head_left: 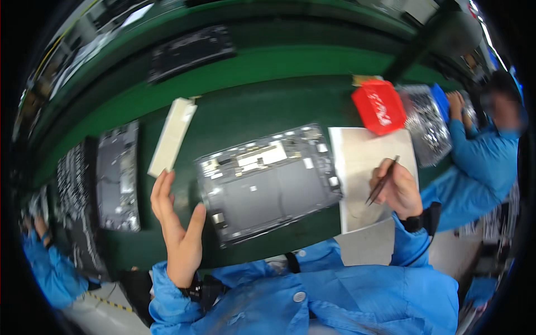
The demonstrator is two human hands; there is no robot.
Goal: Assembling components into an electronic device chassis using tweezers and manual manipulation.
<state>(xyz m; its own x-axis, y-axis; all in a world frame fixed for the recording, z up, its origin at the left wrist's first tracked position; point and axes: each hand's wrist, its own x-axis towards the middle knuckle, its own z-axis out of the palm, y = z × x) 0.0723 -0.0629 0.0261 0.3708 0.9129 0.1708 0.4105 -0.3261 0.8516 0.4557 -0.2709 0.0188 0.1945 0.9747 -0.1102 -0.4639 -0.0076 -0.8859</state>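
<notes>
A dark grey laptop chassis (pixel 262 195) lies in front of me on the green bench, tilted a little, with small white pads and a pale strip along its far part. Just off its left edge my left hand (pixel 180 231) is held open, thumb apart, fingertips by the near end of a long cream strip (pixel 173 137). My right hand (pixel 399 187) holds dark tweezers (pixel 382 181) over a pale sheet (pixel 357 162) right of the chassis. The tweezers' tips point down and left; whether anything sits between them is too small to tell.
A red tray (pixel 381 106) and a clear plastic bag (pixel 427 125) stand at the back right. More chassis parts (pixel 118 176) lie at the left, and another dark panel (pixel 192 53) rests on the far shelf. Co-workers in blue (pixel 486 151) sit at both sides.
</notes>
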